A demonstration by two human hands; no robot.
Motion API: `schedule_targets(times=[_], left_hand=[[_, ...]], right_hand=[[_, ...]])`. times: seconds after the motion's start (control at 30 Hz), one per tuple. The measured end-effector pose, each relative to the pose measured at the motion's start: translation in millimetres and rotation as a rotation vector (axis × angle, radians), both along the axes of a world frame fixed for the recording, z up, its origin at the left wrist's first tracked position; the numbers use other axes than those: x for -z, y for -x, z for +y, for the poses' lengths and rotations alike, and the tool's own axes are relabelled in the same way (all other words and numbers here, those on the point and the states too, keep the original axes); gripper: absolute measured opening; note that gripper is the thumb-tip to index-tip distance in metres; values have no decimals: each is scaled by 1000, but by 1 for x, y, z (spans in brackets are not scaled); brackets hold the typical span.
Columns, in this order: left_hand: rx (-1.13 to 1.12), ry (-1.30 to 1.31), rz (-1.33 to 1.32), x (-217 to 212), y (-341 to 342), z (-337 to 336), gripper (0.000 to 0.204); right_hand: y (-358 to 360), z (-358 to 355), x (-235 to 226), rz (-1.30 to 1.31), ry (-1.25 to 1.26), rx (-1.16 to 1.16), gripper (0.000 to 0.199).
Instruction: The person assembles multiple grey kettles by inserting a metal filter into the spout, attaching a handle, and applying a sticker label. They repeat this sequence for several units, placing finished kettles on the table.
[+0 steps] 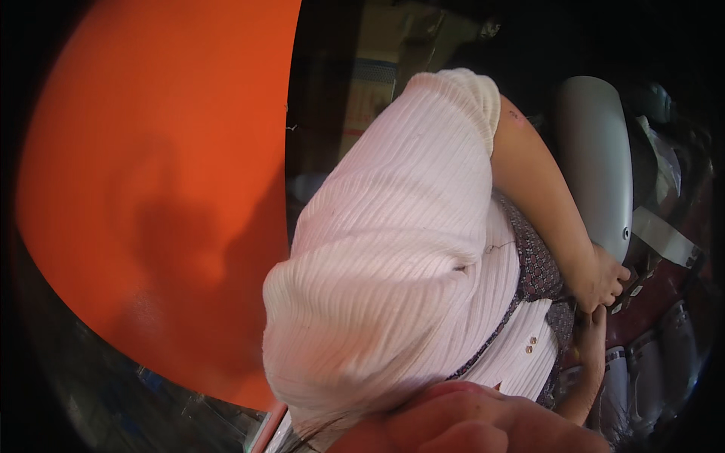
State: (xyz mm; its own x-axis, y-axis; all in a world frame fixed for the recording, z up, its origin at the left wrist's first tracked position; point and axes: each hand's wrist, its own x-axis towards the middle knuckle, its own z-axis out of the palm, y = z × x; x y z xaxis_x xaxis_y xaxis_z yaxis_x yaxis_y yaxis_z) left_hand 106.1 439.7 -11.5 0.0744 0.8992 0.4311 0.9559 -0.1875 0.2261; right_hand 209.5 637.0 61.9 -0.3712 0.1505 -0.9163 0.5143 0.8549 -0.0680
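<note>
The grey piece (596, 151) is long, smooth and shiny. It is curved like a slice of a big pipe, with a round top end and a small dark hole (625, 233) near its low end. Light makes a soft pale stripe down it. More grey pieces (646, 370) sit in a row at the lower right, and a white strip (666, 237) lies near the hands. A big orange sheet (162, 181) fills the left side.

The grey piece's low end goes behind the left hand (596, 281), so I cannot see where it stops. Most of the right hand (593, 325) is hidden under the left one. The top right is very dark, and the round edge of the view cuts things off.

The grey piece is just above the left hand, and I cannot tell if they touch. The left fingers are bent, but I cannot tell what they hold. I cannot tell if the right hand is open or closed either
</note>
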Motion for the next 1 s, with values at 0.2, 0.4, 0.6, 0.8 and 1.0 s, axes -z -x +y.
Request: schedule_targets(times=[0.2,0.4,0.6,0.8,1.0], left_hand=[[-132,-207,-73,-8,34,4,13],[-574,-638,-902,-52,200,-93,32],[-539,-1058,-1396,-11,258,-175,60],[-995,-659,-1871,61,179,-103,44],[-1542,-510,-1424,17,199,-149,46]], right_hand=[[-33,16,48,572,236,1106,30],[4,135,39,1419,-552,219,28],[23,88,73,1662,-239,91,20],[131,-63,102,1371,411,-676,42],[161,-97,79,548,520,-513,45]])
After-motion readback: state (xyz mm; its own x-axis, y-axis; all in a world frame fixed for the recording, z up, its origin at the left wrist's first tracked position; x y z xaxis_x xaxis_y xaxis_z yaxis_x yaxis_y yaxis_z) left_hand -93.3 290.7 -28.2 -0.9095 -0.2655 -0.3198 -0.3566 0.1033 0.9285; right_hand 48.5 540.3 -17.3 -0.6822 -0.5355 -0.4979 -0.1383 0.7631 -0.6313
